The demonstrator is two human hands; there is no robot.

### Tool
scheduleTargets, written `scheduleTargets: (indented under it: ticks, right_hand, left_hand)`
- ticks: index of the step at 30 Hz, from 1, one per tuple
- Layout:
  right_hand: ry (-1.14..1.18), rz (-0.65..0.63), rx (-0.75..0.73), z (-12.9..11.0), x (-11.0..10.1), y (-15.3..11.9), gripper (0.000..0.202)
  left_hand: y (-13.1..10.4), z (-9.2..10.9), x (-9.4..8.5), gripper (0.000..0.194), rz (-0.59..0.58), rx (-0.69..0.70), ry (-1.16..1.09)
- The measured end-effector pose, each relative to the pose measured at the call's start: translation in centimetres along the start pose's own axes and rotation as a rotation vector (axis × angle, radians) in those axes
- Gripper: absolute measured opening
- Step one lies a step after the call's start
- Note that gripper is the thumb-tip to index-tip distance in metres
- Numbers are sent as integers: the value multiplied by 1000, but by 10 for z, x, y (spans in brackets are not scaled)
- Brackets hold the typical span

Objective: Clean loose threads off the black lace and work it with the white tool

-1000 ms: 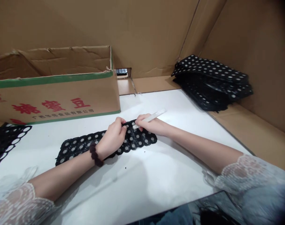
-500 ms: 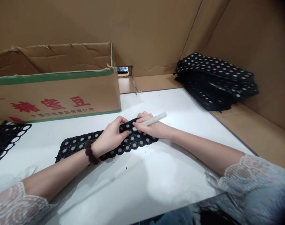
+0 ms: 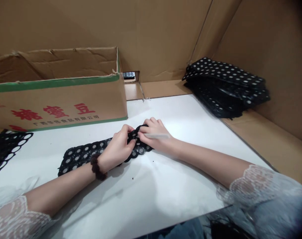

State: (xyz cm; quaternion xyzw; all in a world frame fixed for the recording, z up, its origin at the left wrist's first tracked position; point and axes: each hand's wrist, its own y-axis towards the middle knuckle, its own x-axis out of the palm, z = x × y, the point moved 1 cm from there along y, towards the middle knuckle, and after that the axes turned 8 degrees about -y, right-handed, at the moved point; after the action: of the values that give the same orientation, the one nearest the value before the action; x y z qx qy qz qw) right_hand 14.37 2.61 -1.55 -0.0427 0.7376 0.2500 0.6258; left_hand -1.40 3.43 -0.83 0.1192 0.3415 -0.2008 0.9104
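Observation:
A black rubbery sheet (image 3: 77,151) with rows of pale round dots lies on the white table, its right end bent up between both hands. My left hand (image 3: 118,146) is closed on the sheet's upper edge, thumb on the near side, a dark scrunchie at the wrist. Just to the right, my right hand (image 3: 154,132) is closed round a white pen-like stick (image 3: 157,135) and also touches the sheet's right end. The stick lies nearly level; its tip is hidden by the fingers.
A cardboard box (image 3: 66,99) with green edges and red lettering stands at the back left. Black sheets with open rings (image 3: 9,146) lie at the left edge. A pile of dotted black sheets (image 3: 225,86) rests at the back right, against cardboard walls (image 3: 160,36).
My right hand has shifted slightly left, closer to my left hand. The stick has tipped from slanting upward to nearly level. The sheet's right end is folded up more.

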Motion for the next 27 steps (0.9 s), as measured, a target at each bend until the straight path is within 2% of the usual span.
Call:
scheduleTargets:
  ticks: [3,7,9,12,13,15,17,21,27]
  right_hand:
    - [188,28,54,5,-4,-1,25]
    - [298,224,34,4,-14,-5,7]
    - [469,152,30,1,-17,-6,5]
    - [835,-107,77,-2,-16,-9,6]
    - [919,-155,107,-2,-15,-10,7]
    - [1006,-157,154,-1,-12,-12,10]
    - [1027,-114,170,2,-8,-13,12]
    - [967,-107,101,5,-5,-14,14]
    - [751,-98,-29,6,-9,-10,18]
  left_hand:
    - [3,-2,-3,22,-68,-15,-4]
    - [5,-5,-5,25,-83,-21,-39]
    - [6,-6,-6,27,-93,-9,-50]
    - [8,-4,-11,32,-150,14,-19]
    - [9,-3,-12,36,-181,14,9]
    - [10,0,-16,47,-241,-3,84]
    - [12,4,-19,51,-285,-25,177]
    - [15,10,-21,42,-338,-27,328]
    - [19,8,-21,38,-448,-40,319]
